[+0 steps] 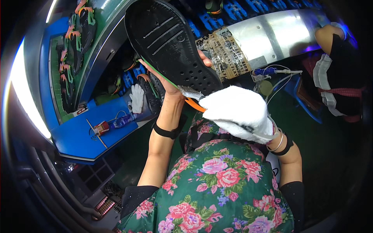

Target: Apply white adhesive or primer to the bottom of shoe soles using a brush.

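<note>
A black shoe [171,46] is held up with its sole toward me; the sole has several white-lined grooves and round holes. My bare left hand [169,84] grips it from behind, its fingertips showing past the right edge. A green and pale orange edge of the shoe runs beside that palm. My right hand [237,114], in a white knit glove, is closed at the shoe's near end, next to an orange strap [195,105] and a greyish, crinkled piece [189,92]. The glove hides its fingertips.
On the left, a blue table [77,138] bears a bottle [123,120], a red spool-like item [101,127] and a white glove [136,98]. Shoes [77,35] with orange and green straps line a rack. Ahead runs a metal ledge [272,35] with taped cardboard [227,54]. Another person's arm [328,38] is at right.
</note>
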The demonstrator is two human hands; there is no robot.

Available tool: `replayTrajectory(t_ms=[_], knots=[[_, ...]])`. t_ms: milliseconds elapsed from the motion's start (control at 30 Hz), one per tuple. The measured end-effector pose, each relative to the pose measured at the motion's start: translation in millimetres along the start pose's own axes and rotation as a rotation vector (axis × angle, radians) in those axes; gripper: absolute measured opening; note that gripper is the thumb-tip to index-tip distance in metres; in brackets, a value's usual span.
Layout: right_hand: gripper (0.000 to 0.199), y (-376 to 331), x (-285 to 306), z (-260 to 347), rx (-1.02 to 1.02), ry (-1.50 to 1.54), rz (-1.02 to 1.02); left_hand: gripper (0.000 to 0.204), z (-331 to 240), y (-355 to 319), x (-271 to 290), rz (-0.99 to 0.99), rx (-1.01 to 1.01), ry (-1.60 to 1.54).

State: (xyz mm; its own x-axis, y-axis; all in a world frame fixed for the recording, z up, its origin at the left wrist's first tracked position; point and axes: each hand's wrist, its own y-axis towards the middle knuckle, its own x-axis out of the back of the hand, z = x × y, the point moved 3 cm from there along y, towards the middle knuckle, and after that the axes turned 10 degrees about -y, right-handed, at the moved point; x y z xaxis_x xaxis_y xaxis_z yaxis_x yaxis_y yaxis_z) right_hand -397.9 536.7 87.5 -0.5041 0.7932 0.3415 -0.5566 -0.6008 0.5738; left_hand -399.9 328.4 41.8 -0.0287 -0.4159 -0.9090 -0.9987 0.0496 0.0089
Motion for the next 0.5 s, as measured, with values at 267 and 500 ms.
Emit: replayTrajectory(t_ms=[267,500], knots=[[0.026,-4,2,2,-0.010,-0.014,-0.045,0.129,-3,2,7,-0.007,0.010,0.026],[0.021,-5,8,-4,-0.112,0.022,-0.046,0.126,-7,6,7,-0.010,0.005,0.038]])
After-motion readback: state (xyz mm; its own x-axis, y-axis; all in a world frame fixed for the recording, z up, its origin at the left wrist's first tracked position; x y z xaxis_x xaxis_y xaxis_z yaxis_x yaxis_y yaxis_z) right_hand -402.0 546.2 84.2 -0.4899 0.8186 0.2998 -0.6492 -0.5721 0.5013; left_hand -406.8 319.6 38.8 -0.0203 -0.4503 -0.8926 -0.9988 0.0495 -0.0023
